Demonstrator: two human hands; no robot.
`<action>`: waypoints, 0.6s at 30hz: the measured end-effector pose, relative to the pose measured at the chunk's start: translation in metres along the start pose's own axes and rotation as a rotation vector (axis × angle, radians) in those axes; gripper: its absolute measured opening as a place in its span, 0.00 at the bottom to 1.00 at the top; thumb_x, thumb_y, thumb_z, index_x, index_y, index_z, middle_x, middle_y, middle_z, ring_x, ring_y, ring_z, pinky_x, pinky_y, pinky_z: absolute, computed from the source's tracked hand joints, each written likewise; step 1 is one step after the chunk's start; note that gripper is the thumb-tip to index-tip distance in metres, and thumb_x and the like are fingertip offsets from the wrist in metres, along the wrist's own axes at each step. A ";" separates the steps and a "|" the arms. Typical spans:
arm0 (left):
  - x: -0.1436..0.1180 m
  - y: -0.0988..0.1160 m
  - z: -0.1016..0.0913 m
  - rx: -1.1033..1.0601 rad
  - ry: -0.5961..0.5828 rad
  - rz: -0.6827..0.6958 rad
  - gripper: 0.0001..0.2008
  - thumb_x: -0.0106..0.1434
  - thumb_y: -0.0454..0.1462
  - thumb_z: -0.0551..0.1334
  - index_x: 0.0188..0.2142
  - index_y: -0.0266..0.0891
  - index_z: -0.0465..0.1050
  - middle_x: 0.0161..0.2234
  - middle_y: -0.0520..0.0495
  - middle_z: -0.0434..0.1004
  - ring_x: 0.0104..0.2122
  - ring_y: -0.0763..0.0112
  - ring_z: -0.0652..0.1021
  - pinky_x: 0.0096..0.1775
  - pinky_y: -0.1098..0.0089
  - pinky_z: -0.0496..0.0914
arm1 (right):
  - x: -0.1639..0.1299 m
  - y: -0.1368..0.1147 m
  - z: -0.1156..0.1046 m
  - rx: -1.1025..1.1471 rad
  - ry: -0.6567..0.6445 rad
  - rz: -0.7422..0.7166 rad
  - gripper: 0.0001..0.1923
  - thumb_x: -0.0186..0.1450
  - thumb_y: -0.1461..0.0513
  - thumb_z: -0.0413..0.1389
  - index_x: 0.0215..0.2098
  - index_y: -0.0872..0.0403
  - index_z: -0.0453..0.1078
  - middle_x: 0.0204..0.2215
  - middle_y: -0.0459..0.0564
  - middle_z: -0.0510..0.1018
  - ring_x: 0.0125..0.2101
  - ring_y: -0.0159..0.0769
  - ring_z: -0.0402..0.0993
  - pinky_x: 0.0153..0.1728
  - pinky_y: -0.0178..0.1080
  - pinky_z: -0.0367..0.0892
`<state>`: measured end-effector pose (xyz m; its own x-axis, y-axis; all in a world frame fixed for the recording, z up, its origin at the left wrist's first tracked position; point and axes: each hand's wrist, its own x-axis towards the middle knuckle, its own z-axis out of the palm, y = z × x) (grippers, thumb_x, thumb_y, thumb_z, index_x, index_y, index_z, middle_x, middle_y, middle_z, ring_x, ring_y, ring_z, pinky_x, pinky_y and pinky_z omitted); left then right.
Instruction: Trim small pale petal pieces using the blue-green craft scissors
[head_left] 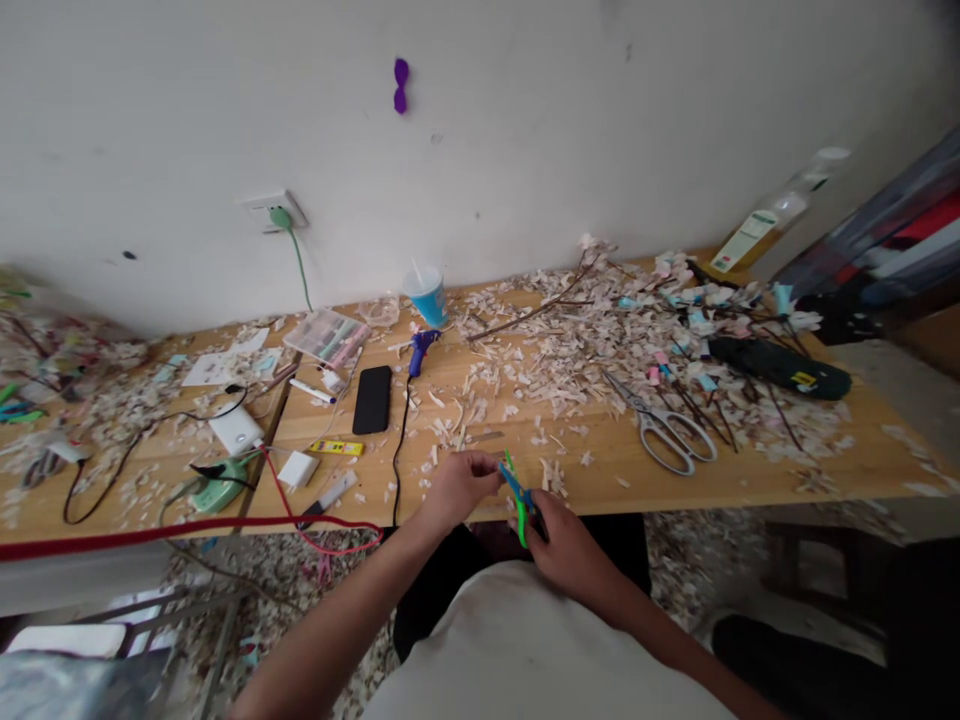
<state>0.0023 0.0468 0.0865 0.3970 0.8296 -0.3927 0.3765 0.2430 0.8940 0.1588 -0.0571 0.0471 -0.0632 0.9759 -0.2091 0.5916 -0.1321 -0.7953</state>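
Note:
My right hand [561, 537] is closed on the handles of small green-and-blue scissors [519, 505], held at the table's front edge with the blades pointing up and left. The blades look parted. Just left of them, my left hand [466, 484] is pinched together, its fingertips close to the blades. Whatever those fingertips hold is too small to make out. Pale shavings and scraps [553, 474] lie on the wooden table [442, 405] beyond both hands.
Large grey-handled scissors [666, 436] lie to the right, near heaped scraps and twigs [551, 308]. Left of centre are a blue glue gun [422, 350], a black phone [372, 400] and a yellow utility knife [337, 447]. A blue cup [427, 297] stands by the wall; a red cable [187, 528] crosses front left.

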 end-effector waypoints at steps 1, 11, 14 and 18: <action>0.001 0.000 -0.004 0.049 -0.026 0.015 0.07 0.52 0.39 0.64 0.25 0.36 0.78 0.19 0.54 0.72 0.20 0.76 0.67 0.25 0.74 0.59 | -0.001 0.000 -0.001 -0.005 -0.003 -0.001 0.04 0.63 0.63 0.49 0.38 0.54 0.63 0.36 0.54 0.73 0.38 0.41 0.69 0.41 0.42 0.63; 0.003 -0.005 -0.004 -0.181 -0.093 -0.021 0.04 0.49 0.34 0.67 0.27 0.37 0.78 0.23 0.52 0.75 0.24 0.75 0.70 0.29 0.74 0.63 | -0.001 0.002 0.002 -0.082 0.019 0.004 0.06 0.63 0.65 0.47 0.39 0.54 0.62 0.38 0.55 0.72 0.40 0.42 0.69 0.43 0.42 0.63; -0.004 -0.010 0.014 -0.558 -0.086 -0.147 0.08 0.49 0.37 0.70 0.28 0.36 0.78 0.25 0.50 0.76 0.26 0.75 0.72 0.34 0.73 0.67 | 0.000 0.002 0.002 -0.096 0.030 0.017 0.08 0.62 0.67 0.47 0.39 0.54 0.62 0.38 0.56 0.72 0.41 0.43 0.68 0.44 0.43 0.63; -0.011 -0.016 0.028 -0.785 0.008 -0.168 0.11 0.48 0.39 0.72 0.28 0.34 0.77 0.25 0.50 0.75 0.26 0.77 0.72 0.34 0.74 0.67 | 0.000 0.001 -0.001 -0.104 0.027 0.021 0.08 0.61 0.68 0.47 0.38 0.54 0.61 0.38 0.55 0.71 0.41 0.43 0.68 0.44 0.43 0.63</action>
<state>0.0154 0.0197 0.0706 0.3801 0.7533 -0.5367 -0.2689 0.6452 0.7151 0.1599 -0.0573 0.0470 -0.0294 0.9775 -0.2087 0.6726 -0.1351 -0.7276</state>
